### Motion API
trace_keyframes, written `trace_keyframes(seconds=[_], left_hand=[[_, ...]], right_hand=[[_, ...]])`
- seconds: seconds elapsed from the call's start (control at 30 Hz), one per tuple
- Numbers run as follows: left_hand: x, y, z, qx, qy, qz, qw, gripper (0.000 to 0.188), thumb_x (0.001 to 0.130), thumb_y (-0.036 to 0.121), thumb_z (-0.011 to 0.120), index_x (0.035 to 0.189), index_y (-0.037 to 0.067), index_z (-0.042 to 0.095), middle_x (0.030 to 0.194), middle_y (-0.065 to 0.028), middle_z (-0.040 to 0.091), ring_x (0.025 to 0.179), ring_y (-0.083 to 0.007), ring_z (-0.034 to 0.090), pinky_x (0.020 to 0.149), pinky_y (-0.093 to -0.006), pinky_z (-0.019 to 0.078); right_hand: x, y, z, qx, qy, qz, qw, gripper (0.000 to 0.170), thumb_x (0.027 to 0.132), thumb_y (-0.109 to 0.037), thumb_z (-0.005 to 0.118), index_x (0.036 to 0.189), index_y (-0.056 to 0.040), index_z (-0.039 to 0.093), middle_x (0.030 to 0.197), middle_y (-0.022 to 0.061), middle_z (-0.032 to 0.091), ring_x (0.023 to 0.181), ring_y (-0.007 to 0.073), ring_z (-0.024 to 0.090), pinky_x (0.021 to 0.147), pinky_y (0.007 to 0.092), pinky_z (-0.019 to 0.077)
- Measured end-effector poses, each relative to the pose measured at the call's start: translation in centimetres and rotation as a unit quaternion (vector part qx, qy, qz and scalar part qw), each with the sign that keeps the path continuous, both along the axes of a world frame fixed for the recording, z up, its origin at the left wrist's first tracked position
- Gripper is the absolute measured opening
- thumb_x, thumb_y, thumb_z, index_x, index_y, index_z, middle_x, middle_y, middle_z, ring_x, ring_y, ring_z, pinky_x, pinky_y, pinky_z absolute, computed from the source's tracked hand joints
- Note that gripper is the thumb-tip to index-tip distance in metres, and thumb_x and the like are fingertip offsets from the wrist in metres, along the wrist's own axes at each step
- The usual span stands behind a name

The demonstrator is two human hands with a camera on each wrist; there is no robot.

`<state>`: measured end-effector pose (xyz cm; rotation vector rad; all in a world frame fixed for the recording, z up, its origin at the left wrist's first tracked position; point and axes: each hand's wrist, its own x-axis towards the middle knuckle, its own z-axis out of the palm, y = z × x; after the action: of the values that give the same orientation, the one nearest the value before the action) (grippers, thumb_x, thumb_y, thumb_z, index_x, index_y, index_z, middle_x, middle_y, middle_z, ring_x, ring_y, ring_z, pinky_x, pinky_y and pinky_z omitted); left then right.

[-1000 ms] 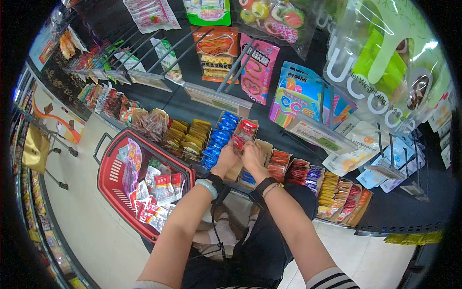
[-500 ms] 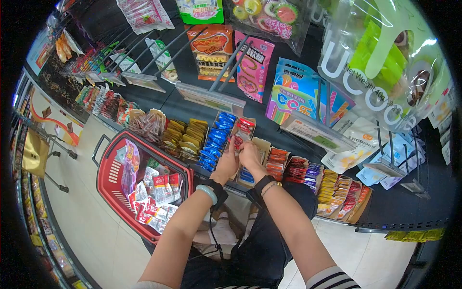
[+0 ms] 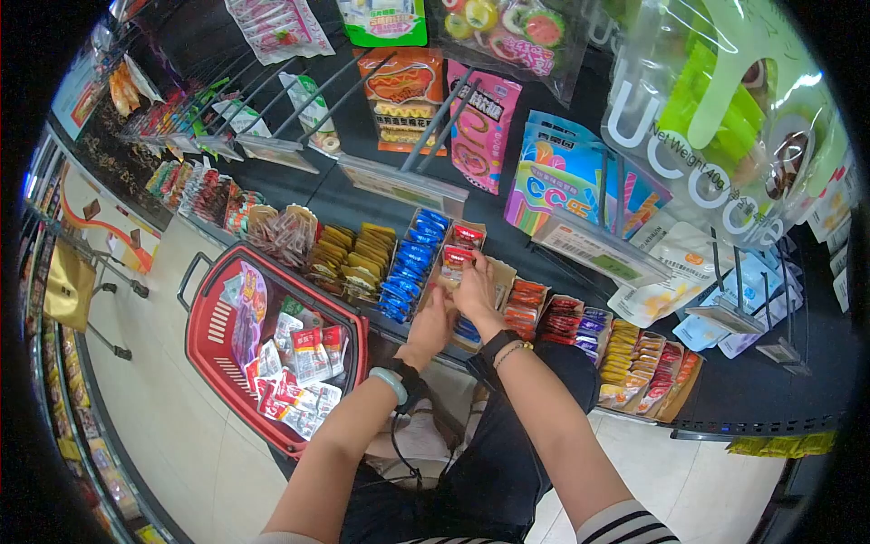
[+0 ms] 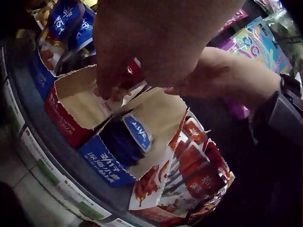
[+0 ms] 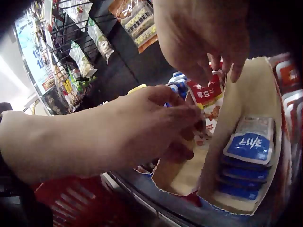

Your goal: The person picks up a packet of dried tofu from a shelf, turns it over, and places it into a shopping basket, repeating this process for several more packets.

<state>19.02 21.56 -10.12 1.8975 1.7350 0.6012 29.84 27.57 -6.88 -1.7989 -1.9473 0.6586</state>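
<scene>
A shiny red-and-white foil packet leans inside a long, open-topped cardboard box with a red outside, where the right hand touches its upper end with bent fingers and the left hand curls its fingers at its lower end; whether either pinches it I cannot tell. Just beside, a blue-sided cardboard box holds flat blue packets. Near the left forearm, a red plastic basket contains more packets.

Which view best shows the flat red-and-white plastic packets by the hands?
Right wrist: the packets show large, print facing the camera. Head: small, partly covered by the right hand. Left wrist: mostly hidden behind the left hand.
</scene>
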Motion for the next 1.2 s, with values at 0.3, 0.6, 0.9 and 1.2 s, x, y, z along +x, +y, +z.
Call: trace_keyframes(seconds=[0.3, 0.6, 0.9, 1.2], left_hand=[[-0.6, 0.1, 0.6, 0.067, -0.066, 0.078, 0.993, 0.009, 0.081, 0.005, 0.053, 0.086, -0.003, 0.049, 0.078, -0.0256, 0.058, 0.079, -0.0428, 0.056, 0.064, -0.047, 0.0455], [-4.4, -0.7, 7.5, 0.165, -0.146, 0.101, 0.97, 0.031, 0.075, -0.007, 0.053, 0.102, 0.004, 0.044, 0.074, -0.0176, 0.057, 0.07, -0.0295, 0.061, 0.06, -0.0352, 0.0471], [-9.5, -7.2, 18.0, 0.052, -0.541, 0.142, 0.827, 0.026, 0.086, 0.004, 0.056, 0.11, -0.003, 0.05, 0.087, -0.0046, 0.064, 0.064, -0.0057, 0.054, 0.056, -0.0187, 0.0422], [-8.7, -13.5, 23.3, 0.13, -0.602, 0.136, 0.776, 0.013, 0.088, 0.006, 0.054, 0.098, -0.001, 0.055, 0.092, -0.0079, 0.064, 0.08, -0.0085, 0.058, 0.071, -0.0219, 0.0444]], right_hand=[[0.3, 0.4, -1.0, 0.077, -0.164, 0.014, 0.983, 0.05, 0.075, -0.012, 0.059, 0.121, 0.0037, 0.046, 0.134, 0.0153, 0.033, 0.121, 0.0326, 0.033, 0.096, 0.0417, 0.0328], [-2.5, 1.9, 0.9, 0.049, 0.127, 0.065, 0.989, 0.038, 0.091, -0.036, 0.045, 0.093, -0.0028, 0.063, 0.074, 0.0154, 0.06, 0.074, 0.0308, 0.059, 0.072, 0.0409, 0.045], [-1.9, -7.1, 14.4, -0.3, 0.427, 0.317, 0.792, 0.021, 0.09, -0.015, 0.055, 0.104, 0.0015, 0.056, 0.09, 0.0038, 0.064, 0.083, 0.0076, 0.059, 0.071, 0.0223, 0.047], [-2.1, -12.3, 19.6, -0.262, 0.457, 0.374, 0.763, 0.023, 0.088, -0.011, 0.056, 0.108, 0.0017, 0.054, 0.097, 0.0053, 0.063, 0.088, 0.0083, 0.058, 0.077, 0.024, 0.0464]])
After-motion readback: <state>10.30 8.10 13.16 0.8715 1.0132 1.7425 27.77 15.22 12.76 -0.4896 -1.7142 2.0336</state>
